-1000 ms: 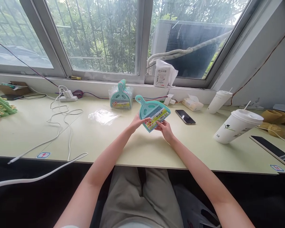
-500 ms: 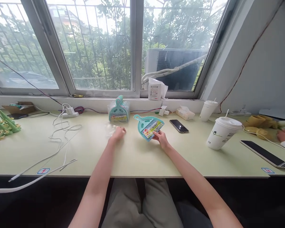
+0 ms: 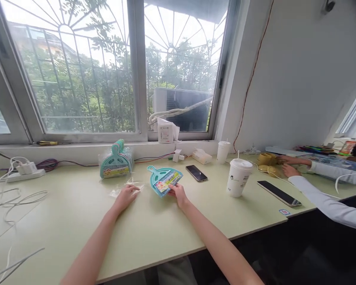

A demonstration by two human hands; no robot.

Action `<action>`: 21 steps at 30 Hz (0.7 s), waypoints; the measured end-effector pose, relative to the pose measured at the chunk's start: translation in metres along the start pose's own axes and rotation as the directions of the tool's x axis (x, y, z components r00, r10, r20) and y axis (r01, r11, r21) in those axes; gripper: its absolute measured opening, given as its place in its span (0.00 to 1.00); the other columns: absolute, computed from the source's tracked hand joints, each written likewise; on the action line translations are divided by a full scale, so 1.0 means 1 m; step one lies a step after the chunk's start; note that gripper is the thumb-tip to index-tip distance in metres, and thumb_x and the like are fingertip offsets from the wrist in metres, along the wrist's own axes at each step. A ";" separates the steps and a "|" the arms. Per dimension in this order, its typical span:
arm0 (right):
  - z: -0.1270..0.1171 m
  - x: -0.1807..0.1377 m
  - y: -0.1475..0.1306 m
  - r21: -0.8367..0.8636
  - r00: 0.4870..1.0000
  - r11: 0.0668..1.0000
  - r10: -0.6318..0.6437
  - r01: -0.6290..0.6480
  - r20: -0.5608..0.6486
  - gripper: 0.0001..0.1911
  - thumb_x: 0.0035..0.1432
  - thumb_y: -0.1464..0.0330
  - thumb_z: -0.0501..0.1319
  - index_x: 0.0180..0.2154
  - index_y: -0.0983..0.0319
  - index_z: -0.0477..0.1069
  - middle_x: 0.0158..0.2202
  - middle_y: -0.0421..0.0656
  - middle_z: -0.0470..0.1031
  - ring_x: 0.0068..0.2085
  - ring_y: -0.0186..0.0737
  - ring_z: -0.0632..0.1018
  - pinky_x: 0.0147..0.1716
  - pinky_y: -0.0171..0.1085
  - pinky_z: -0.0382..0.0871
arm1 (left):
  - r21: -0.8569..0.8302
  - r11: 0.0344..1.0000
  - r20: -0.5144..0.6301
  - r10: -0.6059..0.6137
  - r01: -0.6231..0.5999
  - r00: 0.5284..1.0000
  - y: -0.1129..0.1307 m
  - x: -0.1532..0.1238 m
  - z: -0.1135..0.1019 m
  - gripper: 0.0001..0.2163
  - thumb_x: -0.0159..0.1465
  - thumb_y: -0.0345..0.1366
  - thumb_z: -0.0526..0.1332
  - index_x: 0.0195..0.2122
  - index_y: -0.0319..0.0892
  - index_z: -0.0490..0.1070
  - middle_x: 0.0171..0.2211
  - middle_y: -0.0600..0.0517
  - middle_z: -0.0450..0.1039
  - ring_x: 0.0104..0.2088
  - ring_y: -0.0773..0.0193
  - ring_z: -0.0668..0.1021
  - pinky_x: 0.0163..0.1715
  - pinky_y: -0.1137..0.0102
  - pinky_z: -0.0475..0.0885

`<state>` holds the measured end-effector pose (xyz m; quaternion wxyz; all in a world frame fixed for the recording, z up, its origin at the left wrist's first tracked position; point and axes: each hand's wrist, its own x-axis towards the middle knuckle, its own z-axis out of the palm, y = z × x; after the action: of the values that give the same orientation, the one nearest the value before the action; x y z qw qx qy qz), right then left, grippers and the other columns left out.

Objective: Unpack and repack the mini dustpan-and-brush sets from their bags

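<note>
A: What does the right hand [image 3: 178, 194] hold?
B: A teal mini dustpan set [image 3: 163, 180], pinched at its lower edge by the label, tilted off the table [image 3: 154, 229] so the front faces the person.
A: And the left hand [image 3: 125, 196]?
B: Resting palm down on a clear plastic bag [image 3: 123, 189], fingers loosely spread, pinning it flat rather than gripping. The stack of dustpan sets [image 3: 116, 163] stands behind, against the sill.
</note>
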<state>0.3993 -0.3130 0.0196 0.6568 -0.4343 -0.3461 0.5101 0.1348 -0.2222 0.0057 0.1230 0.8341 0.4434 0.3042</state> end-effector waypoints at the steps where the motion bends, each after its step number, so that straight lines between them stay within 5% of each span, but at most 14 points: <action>1: 0.000 0.000 -0.001 0.000 1.000 1.000 0.012 -0.012 -0.010 0.07 0.51 0.71 0.63 0.35 0.64 0.73 0.36 0.46 0.80 0.35 0.42 0.82 0.37 0.39 0.78 | 0.048 0.998 0.001 -0.030 0.030 1.000 -0.004 -0.001 -0.001 0.16 0.58 0.34 0.54 0.43 0.46 0.77 0.51 0.47 0.73 0.53 0.55 0.73 0.56 0.62 0.65; 9: -0.006 -0.003 -0.005 -0.086 0.987 0.990 0.117 -0.108 0.107 0.06 0.53 0.74 0.62 0.36 0.66 0.73 0.36 0.48 0.81 0.34 0.39 0.82 0.35 0.36 0.78 | 0.375 0.926 0.142 -0.103 0.042 0.985 0.014 -0.007 0.001 0.26 0.58 0.23 0.47 0.58 0.41 0.68 0.62 0.44 0.62 0.61 0.52 0.65 0.58 0.59 0.61; 21: -0.021 -0.001 -0.007 -0.246 0.942 0.960 0.198 -0.131 0.271 0.11 0.52 0.71 0.65 0.39 0.67 0.74 0.37 0.49 0.81 0.33 0.39 0.81 0.32 0.34 0.78 | 0.334 0.928 -0.117 -0.131 0.163 0.984 0.025 -0.005 0.001 0.32 0.56 0.20 0.48 0.64 0.35 0.58 0.65 0.39 0.55 0.63 0.48 0.61 0.59 0.57 0.62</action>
<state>0.4205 -0.3194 0.0184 0.4999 -0.4527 -0.4572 0.5798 0.1500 -0.2408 0.0146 -0.0220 0.7922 0.5560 0.2507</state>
